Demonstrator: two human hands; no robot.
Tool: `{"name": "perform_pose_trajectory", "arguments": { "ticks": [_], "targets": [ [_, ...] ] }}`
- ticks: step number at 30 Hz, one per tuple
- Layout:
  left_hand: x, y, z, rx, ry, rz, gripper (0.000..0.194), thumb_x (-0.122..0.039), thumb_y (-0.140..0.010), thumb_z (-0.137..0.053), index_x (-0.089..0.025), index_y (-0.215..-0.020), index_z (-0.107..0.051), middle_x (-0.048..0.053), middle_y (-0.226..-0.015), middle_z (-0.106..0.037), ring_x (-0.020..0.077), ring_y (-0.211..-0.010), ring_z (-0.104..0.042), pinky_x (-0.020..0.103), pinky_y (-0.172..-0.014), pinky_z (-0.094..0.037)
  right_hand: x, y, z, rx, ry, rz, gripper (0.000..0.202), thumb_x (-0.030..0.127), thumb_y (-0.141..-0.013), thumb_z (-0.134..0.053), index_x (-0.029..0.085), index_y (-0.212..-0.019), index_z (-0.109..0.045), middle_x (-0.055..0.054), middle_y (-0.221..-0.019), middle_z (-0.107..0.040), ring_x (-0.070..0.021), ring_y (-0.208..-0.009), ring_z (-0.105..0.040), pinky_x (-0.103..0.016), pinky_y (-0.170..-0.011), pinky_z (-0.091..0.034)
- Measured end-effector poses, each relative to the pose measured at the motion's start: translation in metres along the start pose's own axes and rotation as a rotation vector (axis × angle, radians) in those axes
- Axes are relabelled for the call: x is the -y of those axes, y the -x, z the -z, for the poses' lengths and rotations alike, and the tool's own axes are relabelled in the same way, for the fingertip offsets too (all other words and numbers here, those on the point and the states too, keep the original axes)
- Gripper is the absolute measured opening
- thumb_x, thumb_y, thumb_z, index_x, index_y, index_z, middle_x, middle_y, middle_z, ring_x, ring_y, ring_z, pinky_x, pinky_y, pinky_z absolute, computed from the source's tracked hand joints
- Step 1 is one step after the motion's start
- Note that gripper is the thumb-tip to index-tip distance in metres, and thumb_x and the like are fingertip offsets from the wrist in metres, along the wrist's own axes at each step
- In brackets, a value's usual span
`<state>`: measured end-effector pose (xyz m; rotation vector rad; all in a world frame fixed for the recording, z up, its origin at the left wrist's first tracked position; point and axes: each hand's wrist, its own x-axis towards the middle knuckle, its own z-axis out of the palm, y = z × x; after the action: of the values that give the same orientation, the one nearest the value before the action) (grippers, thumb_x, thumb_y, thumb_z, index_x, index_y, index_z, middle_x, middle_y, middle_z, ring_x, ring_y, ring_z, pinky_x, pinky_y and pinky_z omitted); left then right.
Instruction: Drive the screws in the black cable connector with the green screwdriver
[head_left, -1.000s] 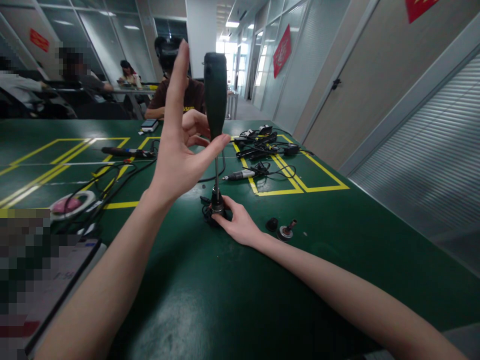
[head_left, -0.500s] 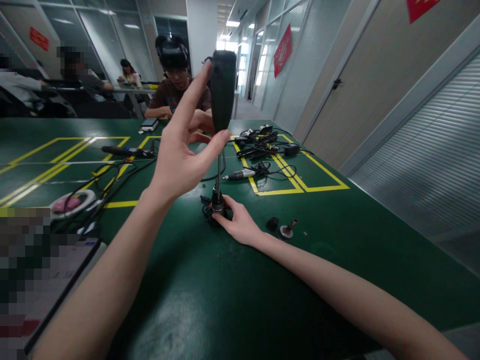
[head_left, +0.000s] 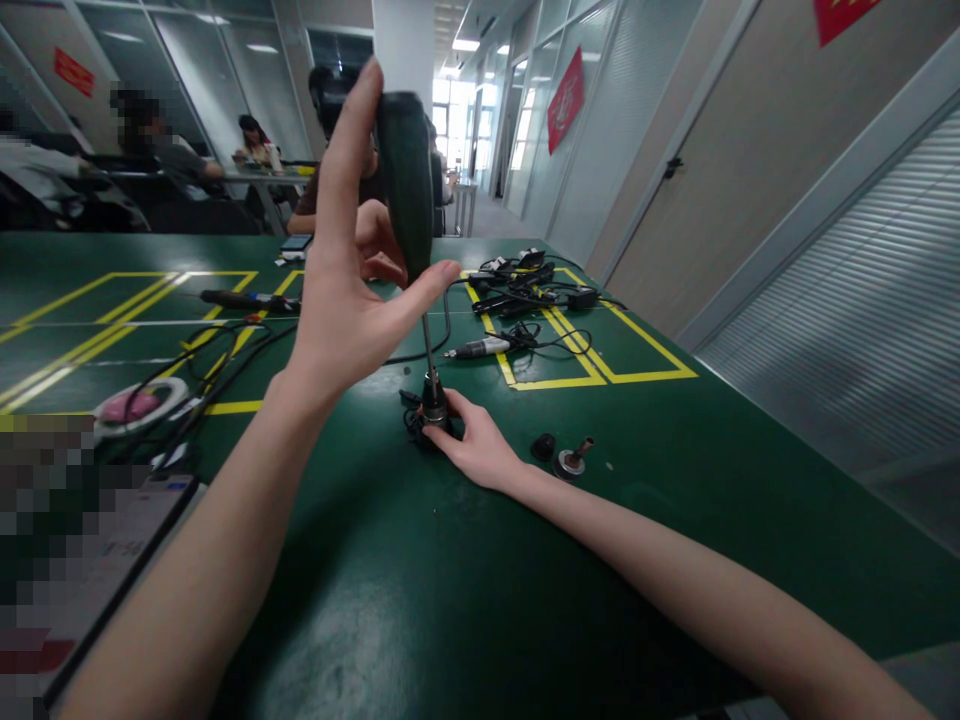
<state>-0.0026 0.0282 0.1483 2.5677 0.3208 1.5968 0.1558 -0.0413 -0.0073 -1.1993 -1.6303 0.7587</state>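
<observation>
A screwdriver (head_left: 406, 185) with a thick dark handle stands nearly upright, its top leaning left. My left hand (head_left: 349, 300) holds it loosely low on the handle, the thumb crossing in front and the index finger stretched up alongside; the other fingers are partly hidden behind. The thin shaft runs down into the top of a small black and metal cylindrical part (head_left: 433, 412). Thumb and fingers of my right hand (head_left: 476, 443) pinch this part on the table, where a dark coiled cable (head_left: 412, 425) lies against it. The screwdriver's tip is hidden inside the part.
Right of my right hand lie a black cap (head_left: 543, 446) and a round metal piece with a stem (head_left: 573, 459). Farther back are a grey-tipped electric screwdriver (head_left: 480, 348) and a heap of black cables (head_left: 517, 285). A tablet-like screen (head_left: 127, 570) lies left. A person sits opposite.
The screwdriver's handle has tipped to the left, and my left hand has shifted left with it. My right hand and the cylindrical part have stayed in place.
</observation>
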Motion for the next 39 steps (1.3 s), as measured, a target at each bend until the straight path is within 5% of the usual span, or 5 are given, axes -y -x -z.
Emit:
{"name": "perform_pose_trajectory", "arguments": {
  "ticks": [7,16,21,30,39],
  "targets": [
    [0.014,-0.005,0.003,-0.079,0.105,-0.079,0.07,-0.023,-0.106,-0.056,-0.036,-0.168,-0.027,0.005,-0.176,-0.032,0.0106,-0.099,-0.074,0.019,-0.082,-0.064,-0.001,0.0,0.0,-0.005,0.003,0.009,0.032,0.031,-0.09,-0.067,0.019,-0.119,-0.067,-0.009,-0.115,-0.078,-0.0275,-0.108,-0.073,-0.042,-0.1,-0.055],
    [0.011,-0.002,0.002,-0.144,-0.007,-0.006,0.08,-0.037,-0.104,-0.067,-0.043,-0.169,-0.021,0.002,-0.183,-0.012,0.0052,-0.088,-0.061,0.013,-0.068,-0.058,-0.001,0.0,0.0,-0.006,0.003,0.013,0.033,0.03,-0.09,-0.067,0.019,-0.121,-0.067,-0.01,-0.117,-0.078,-0.0277,-0.11,-0.073,-0.041,-0.099,-0.054],
    [0.008,-0.003,0.004,-0.12,0.031,0.071,0.071,-0.039,-0.105,-0.066,-0.051,-0.165,-0.03,-0.009,-0.177,-0.031,0.0109,-0.097,-0.064,0.018,-0.075,-0.062,-0.001,0.001,-0.001,-0.008,0.004,0.014,0.032,0.03,-0.091,-0.067,0.019,-0.121,-0.067,-0.01,-0.117,-0.078,-0.0271,-0.109,-0.073,-0.04,-0.099,-0.054],
    [0.019,-0.004,0.004,-0.102,0.017,-0.027,0.068,-0.022,-0.107,-0.047,-0.034,-0.169,-0.022,0.007,-0.18,-0.022,0.0059,-0.097,-0.073,0.021,-0.087,-0.064,-0.001,0.001,-0.001,-0.008,-0.001,0.02,0.032,0.029,-0.09,-0.068,0.018,-0.121,-0.067,-0.01,-0.116,-0.078,-0.0267,-0.107,-0.073,-0.04,-0.096,-0.055],
    [0.017,-0.002,0.005,-0.091,-0.031,-0.026,0.081,-0.021,-0.097,-0.064,-0.04,-0.166,-0.025,0.003,-0.173,-0.038,0.0092,-0.105,-0.071,0.013,-0.069,-0.056,-0.004,0.001,-0.002,-0.008,-0.002,0.024,0.034,0.03,-0.091,-0.067,0.018,-0.123,-0.067,-0.011,-0.118,-0.078,-0.0274,-0.11,-0.072,-0.041,-0.098,-0.054]
  ]
}}
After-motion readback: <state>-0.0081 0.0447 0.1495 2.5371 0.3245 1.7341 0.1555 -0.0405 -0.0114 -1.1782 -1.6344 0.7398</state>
